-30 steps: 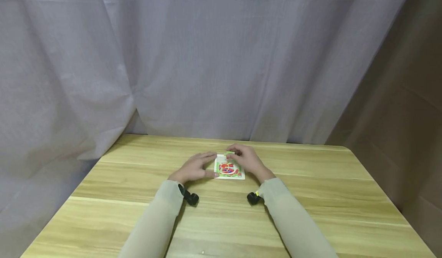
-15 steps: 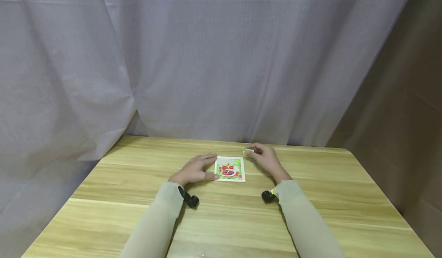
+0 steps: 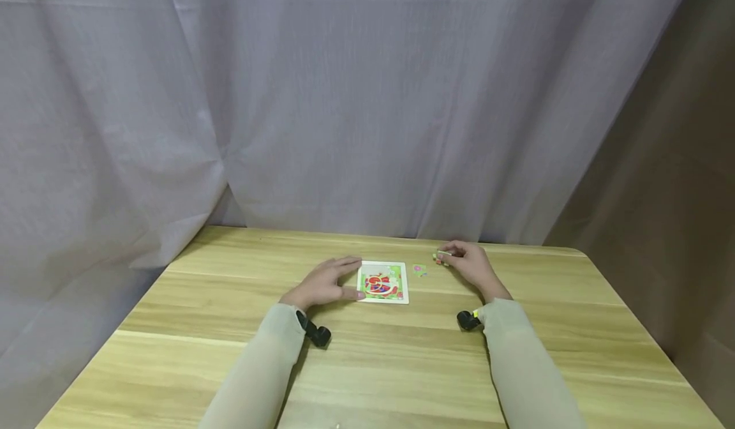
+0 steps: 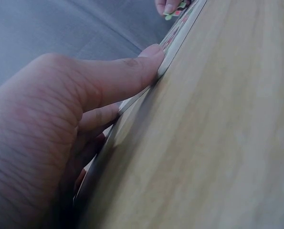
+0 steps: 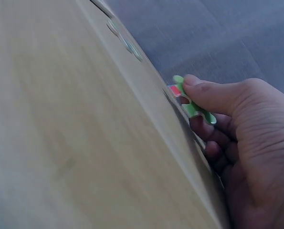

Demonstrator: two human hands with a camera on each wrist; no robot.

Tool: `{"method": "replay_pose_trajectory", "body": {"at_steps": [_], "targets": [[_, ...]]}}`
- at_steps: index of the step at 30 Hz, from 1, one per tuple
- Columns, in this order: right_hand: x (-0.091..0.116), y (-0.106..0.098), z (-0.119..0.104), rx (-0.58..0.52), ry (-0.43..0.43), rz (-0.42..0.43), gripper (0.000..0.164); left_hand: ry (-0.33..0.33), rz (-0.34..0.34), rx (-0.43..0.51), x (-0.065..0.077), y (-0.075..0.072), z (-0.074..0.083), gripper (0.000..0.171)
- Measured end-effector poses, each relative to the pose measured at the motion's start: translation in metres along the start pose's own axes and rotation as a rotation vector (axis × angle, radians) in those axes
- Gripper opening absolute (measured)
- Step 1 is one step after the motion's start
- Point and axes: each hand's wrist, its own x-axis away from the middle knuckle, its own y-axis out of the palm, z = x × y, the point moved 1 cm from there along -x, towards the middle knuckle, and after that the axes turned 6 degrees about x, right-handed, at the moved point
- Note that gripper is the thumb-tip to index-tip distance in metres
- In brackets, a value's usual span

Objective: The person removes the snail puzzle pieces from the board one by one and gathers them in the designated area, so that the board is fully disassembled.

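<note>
A jigsaw puzzle in a white frame [image 3: 408, 288] lies flat on the table, its picture red and green, with a bare grey area toward its upper left. My left hand [image 3: 325, 282] rests at the frame's left edge; in the left wrist view the thumb [image 4: 127, 76] touches the rim. Farther right, my right hand [image 3: 472, 268] pinches a green puzzle piece [image 5: 192, 102] with a patch of red between thumb and fingers, close to the tabletop. A green and pink puzzle piece [image 3: 420, 269] lies between the frame and that hand.
Wood-grain table [image 3: 367, 365] runs under both forearms. Grey curtain [image 3: 344, 110] hangs behind its far edge, and a brownish cloth [image 3: 660, 225] hangs at the right. Each wrist wears a small black camera [image 3: 318, 334].
My right hand has moved right from above the puzzle with the pinched piece, uncovering the puzzle's right side and the loose piece on the table. The left hand has stayed at the frame.
</note>
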Motion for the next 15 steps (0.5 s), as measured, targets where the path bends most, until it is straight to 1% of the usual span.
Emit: {"method": "replay_pose_trajectory", "body": {"at_steps": [3,6,13,15], "targets": [[0.0028,-0.0009,0.0051,0.007,-0.002,-0.034,0.025,0.002,0.002,-0.003,0.0014,0.0023,-0.0017,0.089],[0.0046,-0.0007,0.0070,0.029,-0.022,-0.057,0.025,-0.004,-0.001,-0.007,0.0026,0.0032,-0.0016,0.089],[0.0033,0.0011,0.0057,0.067,-0.041,-0.121,0.024,-0.010,-0.008,0.011,0.0010,0.0019,-0.0017,0.089],[0.0026,0.0025,0.0047,0.079,-0.059,-0.136,0.024,-0.013,-0.006,0.015,0.0007,0.0013,-0.0027,0.089]]}}
